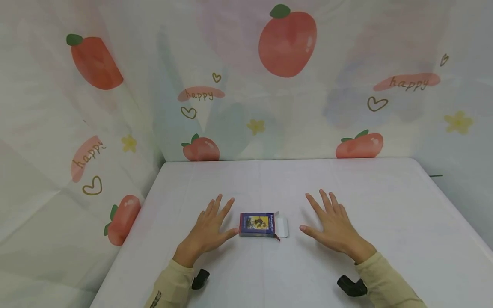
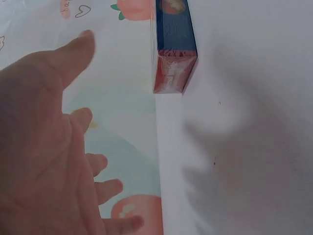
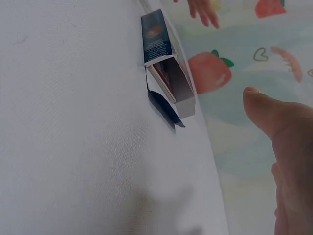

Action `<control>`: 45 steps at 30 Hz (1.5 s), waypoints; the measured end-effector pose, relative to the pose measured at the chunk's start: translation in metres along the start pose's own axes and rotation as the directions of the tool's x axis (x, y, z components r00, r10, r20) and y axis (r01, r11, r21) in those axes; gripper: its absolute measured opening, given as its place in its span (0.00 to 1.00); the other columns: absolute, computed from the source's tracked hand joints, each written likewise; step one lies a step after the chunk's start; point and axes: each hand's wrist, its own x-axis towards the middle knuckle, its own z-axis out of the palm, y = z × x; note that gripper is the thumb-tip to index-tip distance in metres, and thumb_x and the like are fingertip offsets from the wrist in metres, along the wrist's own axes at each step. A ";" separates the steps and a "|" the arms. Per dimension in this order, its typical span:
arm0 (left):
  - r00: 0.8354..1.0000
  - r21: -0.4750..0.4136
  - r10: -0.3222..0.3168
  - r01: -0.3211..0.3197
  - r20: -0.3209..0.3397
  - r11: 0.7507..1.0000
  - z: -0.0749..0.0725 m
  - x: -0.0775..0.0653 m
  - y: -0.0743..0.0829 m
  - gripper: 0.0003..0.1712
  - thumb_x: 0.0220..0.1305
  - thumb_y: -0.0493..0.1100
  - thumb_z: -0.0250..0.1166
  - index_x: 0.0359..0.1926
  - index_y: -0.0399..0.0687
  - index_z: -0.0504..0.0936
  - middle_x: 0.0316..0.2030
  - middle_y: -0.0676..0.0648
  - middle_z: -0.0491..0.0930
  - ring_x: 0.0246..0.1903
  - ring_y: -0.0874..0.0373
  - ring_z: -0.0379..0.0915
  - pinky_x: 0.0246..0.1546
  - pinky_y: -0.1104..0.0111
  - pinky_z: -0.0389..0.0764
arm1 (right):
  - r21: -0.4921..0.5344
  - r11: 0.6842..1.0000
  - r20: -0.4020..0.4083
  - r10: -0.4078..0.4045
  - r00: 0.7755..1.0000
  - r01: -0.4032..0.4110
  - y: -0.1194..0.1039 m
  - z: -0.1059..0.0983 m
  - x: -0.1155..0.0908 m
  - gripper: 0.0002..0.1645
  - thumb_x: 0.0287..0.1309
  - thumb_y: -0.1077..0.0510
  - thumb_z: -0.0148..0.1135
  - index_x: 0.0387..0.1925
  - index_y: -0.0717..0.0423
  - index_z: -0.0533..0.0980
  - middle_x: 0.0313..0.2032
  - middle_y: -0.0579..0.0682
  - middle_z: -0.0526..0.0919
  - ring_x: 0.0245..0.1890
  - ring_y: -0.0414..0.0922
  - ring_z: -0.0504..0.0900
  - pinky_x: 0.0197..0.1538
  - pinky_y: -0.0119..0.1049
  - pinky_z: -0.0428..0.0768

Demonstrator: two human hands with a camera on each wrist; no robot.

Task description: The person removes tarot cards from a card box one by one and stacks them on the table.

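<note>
On the white table lies a small blue card box [image 1: 257,224] with a yellow picture on its top face. Its right end is open, with the white end flap [image 1: 283,227] folded out; in the right wrist view, cards [image 3: 162,78] show inside the mouth. To the left of the box my left hand [image 1: 209,231] is spread, thumb tip close to the closed red end [image 2: 175,72]. My right hand [image 1: 333,226] is spread too, with a gap between its thumb and the flap. Neither hand holds anything.
A printed curtain [image 1: 239,51] with fruit and hearts hangs behind the table and along its left side. Black pieces [image 1: 200,279] show under each sleeved wrist. The white tabletop [image 1: 265,273] reaches forward to the curtain.
</note>
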 end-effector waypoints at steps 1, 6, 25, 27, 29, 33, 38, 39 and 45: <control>1.000 -0.019 0.014 -0.014 0.011 1.000 0.000 0.001 -0.001 0.51 0.66 0.70 0.59 0.81 0.67 0.45 0.82 0.41 0.38 0.80 0.35 0.38 0.71 0.31 0.52 | 0.002 1.000 0.001 -0.004 1.000 0.004 0.000 0.000 0.001 0.57 0.57 0.29 0.62 0.80 0.45 0.51 0.79 0.68 0.44 0.77 0.72 0.42 0.70 0.77 0.47; 0.995 -0.107 0.080 -0.074 0.053 0.991 0.001 0.006 -0.002 0.52 0.65 0.66 0.63 0.81 0.67 0.45 0.82 0.39 0.39 0.79 0.35 0.43 0.70 0.33 0.58 | 0.005 1.000 0.004 -0.025 1.000 0.025 0.000 0.001 0.002 0.57 0.57 0.30 0.63 0.80 0.45 0.52 0.79 0.67 0.45 0.77 0.72 0.43 0.70 0.76 0.49; 0.972 -0.334 0.166 -0.103 0.165 0.937 0.015 0.023 0.000 0.41 0.70 0.61 0.62 0.79 0.69 0.56 0.81 0.41 0.44 0.79 0.36 0.45 0.69 0.33 0.61 | 0.011 0.999 -0.011 -0.052 0.999 0.052 -0.005 0.007 0.002 0.55 0.58 0.32 0.65 0.79 0.47 0.55 0.78 0.68 0.48 0.76 0.72 0.46 0.70 0.75 0.54; 0.971 -0.333 0.170 -0.106 0.169 0.937 0.017 0.022 -0.001 0.41 0.70 0.60 0.62 0.79 0.68 0.56 0.81 0.41 0.45 0.79 0.35 0.45 0.69 0.33 0.61 | 0.014 0.999 -0.004 -0.049 0.999 0.049 -0.005 0.007 0.002 0.55 0.58 0.33 0.65 0.79 0.47 0.54 0.78 0.68 0.47 0.77 0.72 0.45 0.70 0.75 0.53; 0.969 -0.338 0.183 -0.119 0.164 0.934 0.018 0.021 -0.002 0.41 0.71 0.59 0.62 0.79 0.66 0.57 0.80 0.40 0.46 0.78 0.35 0.46 0.69 0.33 0.61 | 0.017 0.999 0.003 -0.050 0.999 0.050 -0.005 0.007 0.002 0.55 0.58 0.34 0.66 0.79 0.46 0.54 0.78 0.67 0.47 0.77 0.72 0.45 0.70 0.75 0.53; 0.965 -0.349 0.213 -0.150 0.151 0.925 0.019 0.019 -0.004 0.39 0.72 0.56 0.61 0.79 0.63 0.58 0.79 0.38 0.49 0.77 0.34 0.48 0.69 0.33 0.60 | 0.013 0.999 -0.003 -0.046 0.999 0.046 -0.004 0.008 0.000 0.55 0.57 0.34 0.66 0.79 0.47 0.54 0.78 0.68 0.48 0.76 0.73 0.45 0.70 0.75 0.53; 0.964 -0.349 0.207 -0.139 0.165 0.927 0.021 0.019 -0.005 0.36 0.73 0.53 0.61 0.78 0.65 0.60 0.79 0.39 0.53 0.78 0.36 0.49 0.71 0.36 0.60 | 0.031 0.998 -0.005 -0.046 0.999 0.046 -0.005 0.010 -0.002 0.55 0.57 0.35 0.67 0.79 0.47 0.55 0.78 0.68 0.48 0.76 0.73 0.46 0.69 0.76 0.54; 0.964 -0.350 0.205 -0.137 0.168 0.927 0.021 0.020 -0.005 0.36 0.73 0.52 0.61 0.78 0.65 0.61 0.79 0.40 0.53 0.78 0.37 0.50 0.71 0.37 0.60 | 0.039 0.998 -0.005 -0.049 0.999 0.049 -0.006 0.010 -0.002 0.55 0.57 0.35 0.67 0.79 0.47 0.55 0.78 0.68 0.48 0.76 0.73 0.46 0.69 0.76 0.54; 0.962 -0.334 0.208 -0.140 0.179 0.932 0.021 0.022 -0.006 0.34 0.72 0.45 0.63 0.76 0.62 0.65 0.78 0.40 0.56 0.77 0.39 0.52 0.73 0.41 0.61 | 0.054 0.995 -0.014 -0.085 0.996 0.086 -0.009 0.009 0.000 0.53 0.58 0.37 0.68 0.78 0.48 0.56 0.77 0.69 0.50 0.75 0.74 0.48 0.67 0.77 0.57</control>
